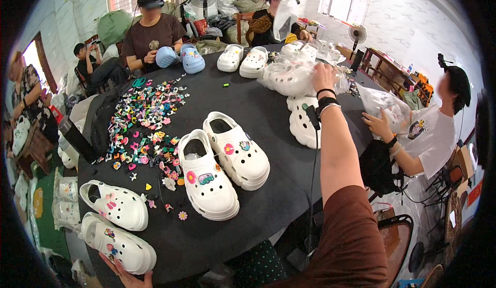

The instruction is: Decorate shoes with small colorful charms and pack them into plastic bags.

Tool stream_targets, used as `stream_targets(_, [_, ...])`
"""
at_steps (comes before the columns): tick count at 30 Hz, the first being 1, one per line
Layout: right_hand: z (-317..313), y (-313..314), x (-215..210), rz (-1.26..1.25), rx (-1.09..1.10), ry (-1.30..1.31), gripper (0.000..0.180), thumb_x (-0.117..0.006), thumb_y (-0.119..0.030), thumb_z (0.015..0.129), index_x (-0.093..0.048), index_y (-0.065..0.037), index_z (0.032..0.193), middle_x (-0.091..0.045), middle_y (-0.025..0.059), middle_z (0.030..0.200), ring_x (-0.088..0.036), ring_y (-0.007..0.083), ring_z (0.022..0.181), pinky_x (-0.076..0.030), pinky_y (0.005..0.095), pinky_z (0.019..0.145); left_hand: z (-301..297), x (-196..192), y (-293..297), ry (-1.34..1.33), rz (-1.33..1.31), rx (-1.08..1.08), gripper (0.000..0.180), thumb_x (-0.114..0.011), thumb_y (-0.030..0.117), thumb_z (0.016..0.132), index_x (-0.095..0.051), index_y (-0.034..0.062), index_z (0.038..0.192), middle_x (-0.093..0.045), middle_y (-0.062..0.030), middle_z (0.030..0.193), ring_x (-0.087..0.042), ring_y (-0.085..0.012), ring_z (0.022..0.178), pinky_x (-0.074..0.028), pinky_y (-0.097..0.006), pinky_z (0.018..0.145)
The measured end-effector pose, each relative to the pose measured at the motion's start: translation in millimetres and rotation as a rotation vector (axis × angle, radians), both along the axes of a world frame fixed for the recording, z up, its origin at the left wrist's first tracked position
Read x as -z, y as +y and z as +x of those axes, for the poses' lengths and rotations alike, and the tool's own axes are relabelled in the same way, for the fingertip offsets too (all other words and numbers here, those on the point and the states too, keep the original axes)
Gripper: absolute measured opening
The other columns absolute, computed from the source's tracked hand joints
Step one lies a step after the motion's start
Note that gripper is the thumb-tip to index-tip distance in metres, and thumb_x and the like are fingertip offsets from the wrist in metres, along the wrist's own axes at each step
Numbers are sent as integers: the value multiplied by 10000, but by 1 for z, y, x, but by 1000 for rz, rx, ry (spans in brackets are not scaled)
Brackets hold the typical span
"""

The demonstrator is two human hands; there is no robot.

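Observation:
At the table's near left edge, my left hand [126, 273] grips the side of a white clog [121, 244] with small colourful charms on it. Its partner, another white clog [121, 205], lies just beyond. My right arm stretches far forward, and my right hand [324, 79] is closed on a clear plastic bag [289, 76] with white clogs inside. Below that bag stands a bare-looking white clog [304, 120], partly hidden by my forearm. Mid-table sit two larger white clogs, the left one [209, 184] and the right one [240, 159], bearing flower and car-like charms.
A wide heap of loose charms [142, 115] covers the table's left part, beside a black bottle [75, 138]. Across the table a person handles blue clogs [192, 59], near a white pair [253, 62]. At right, another person holds a plastic bag [387, 107]. A black cable hangs by my right wrist.

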State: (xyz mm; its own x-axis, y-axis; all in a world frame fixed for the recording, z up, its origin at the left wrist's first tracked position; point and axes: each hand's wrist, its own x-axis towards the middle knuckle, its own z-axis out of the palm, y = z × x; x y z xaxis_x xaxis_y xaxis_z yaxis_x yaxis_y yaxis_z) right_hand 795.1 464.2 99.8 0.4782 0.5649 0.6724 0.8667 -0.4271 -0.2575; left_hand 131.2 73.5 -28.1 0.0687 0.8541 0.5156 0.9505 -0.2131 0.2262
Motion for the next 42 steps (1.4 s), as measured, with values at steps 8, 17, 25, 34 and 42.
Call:
stream_targets(8, [27, -23, 4, 213, 43, 164, 555, -695, -426, 799, -514, -49, 1164, -510, 190, 1219, -428, 385, 1190, -386, 502, 966, -1, 0, -2, -49, -36, -12, 1006, -688, 478, 806, -30, 198, 1513, 30, -310, 1517, -32, -525, 1387, -162, -639, 1075])
stream_targets(17, [54, -54, 20, -288, -330, 353, 460, -539, -459, 851, -716, -35, 874, -681, 191, 834, -656, 354, 785, -515, 426, 758, -4, 2, 1, -28, -21, 18, 996, -673, 473, 817, -25, 176, 1512, 19, -318, 1512, -39, -536, 1380, -158, -647, 1068])
stream_targets(25, [12, -48, 19, -923, -247, -55, 762, -433, -731, 797, -586, -154, 1270, -470, 197, 1362, -402, 368, 1283, -341, 459, 1057, -2, 1, 4, -14, -21, 1, 1009, -691, 452, 807, -34, 156, 1513, 42, -307, 1519, -51, -526, 1386, -207, -620, 1067])
stream_targets(34, [31, -65, 17, -716, -562, -43, 516, -676, -505, 746, -692, -105, 1073, -584, 213, 1088, -544, 366, 1049, -437, 413, 913, -8, 5, -4, -14, -22, -4, 997, -699, 424, 803, -63, 128, 1512, 37, -290, 1528, -58, -512, 1393, -227, -599, 1074])
stream_targets(42, [-16, -87, -6, -711, -791, -35, 385, -654, -413, 818, -704, -34, 862, -664, 142, 760, -622, 242, 618, -491, 368, 602, 3, 0, -1, -58, 91, 19, 853, -673, 395, 836, -202, 105, 1486, -107, -288, 1517, -157, -499, 1377, -268, -573, 1072])
